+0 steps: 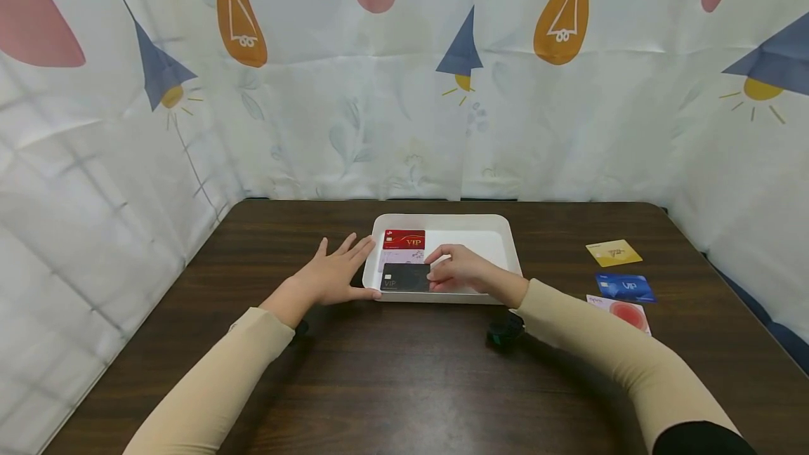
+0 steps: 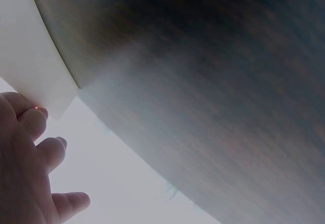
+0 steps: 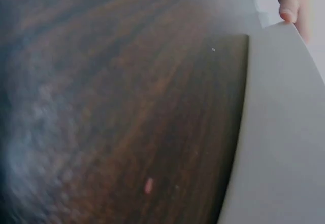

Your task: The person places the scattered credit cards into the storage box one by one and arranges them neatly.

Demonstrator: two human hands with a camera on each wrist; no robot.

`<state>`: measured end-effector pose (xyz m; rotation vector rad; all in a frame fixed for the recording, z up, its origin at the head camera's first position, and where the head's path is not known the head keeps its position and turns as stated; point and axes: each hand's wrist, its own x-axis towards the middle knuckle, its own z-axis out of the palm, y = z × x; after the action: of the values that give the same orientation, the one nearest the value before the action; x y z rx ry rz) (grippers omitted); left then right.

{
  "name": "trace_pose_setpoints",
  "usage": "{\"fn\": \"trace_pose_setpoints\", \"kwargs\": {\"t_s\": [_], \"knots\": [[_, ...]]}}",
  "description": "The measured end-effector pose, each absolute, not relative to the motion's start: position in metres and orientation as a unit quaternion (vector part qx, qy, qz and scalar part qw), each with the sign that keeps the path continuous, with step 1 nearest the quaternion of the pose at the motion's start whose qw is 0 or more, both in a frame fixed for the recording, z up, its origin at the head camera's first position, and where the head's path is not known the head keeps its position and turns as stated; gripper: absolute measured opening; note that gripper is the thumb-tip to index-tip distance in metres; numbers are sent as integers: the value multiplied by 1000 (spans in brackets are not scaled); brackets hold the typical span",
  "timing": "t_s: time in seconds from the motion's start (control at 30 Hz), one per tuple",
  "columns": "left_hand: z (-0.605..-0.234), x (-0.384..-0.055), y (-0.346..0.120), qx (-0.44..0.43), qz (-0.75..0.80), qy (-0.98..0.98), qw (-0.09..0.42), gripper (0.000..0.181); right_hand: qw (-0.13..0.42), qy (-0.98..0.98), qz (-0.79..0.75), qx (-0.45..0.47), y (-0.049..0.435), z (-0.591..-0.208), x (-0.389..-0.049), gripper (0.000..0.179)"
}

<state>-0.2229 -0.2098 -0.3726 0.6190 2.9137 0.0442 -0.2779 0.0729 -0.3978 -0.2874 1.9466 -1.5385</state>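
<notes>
Bench: dark wood grain point(image 1: 404, 385); its bare near part lies in front of you.
Pink-and-white card: on the bench point(image 1: 622, 312) at your right, lower edge partly hidden behind your right sleeve point(image 1: 607, 350).
Left hand: yours is spread point(image 1: 335, 276), thumb on the near-left corner of the white tray point(image 1: 477, 239), fingertips at its left rim.
Right hand: inside the tray, yours point(image 1: 460, 269) pinches the right end of the black VIP card between thumb and fingers.
Black VIP card: over the tray's near-left part point(image 1: 404, 278); you cannot tell whether it lies fully flat.
Card-laying step: you seem to be settling the black one as the nearest of a left-side column, the left hand steadying the tray.
Next move: it likely calls for you to square that card, then loosen the pinch without dragging it.
Blue VIP card: on the bench point(image 1: 626, 287), just beyond the pink-and-white one.
Lilac card: in the tray point(image 1: 402, 256), between black and red.
Gold card: farthest of the bench trio point(image 1: 614, 253).
Red VIP card: in the tray point(image 1: 404, 239), far end of the column.
Curtain: white, lamp-printed point(image 1: 404, 132), behind everything.
</notes>
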Motion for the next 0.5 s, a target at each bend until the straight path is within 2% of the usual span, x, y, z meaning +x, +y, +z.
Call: {"fn": "trace_pose_setpoints", "kwargs": {"t_s": [0.5], "knots": [[-371, -222, -209, 209, 21, 974, 80, 111, 305, 750, -572, -135, 62, -400, -275, 22]]}}
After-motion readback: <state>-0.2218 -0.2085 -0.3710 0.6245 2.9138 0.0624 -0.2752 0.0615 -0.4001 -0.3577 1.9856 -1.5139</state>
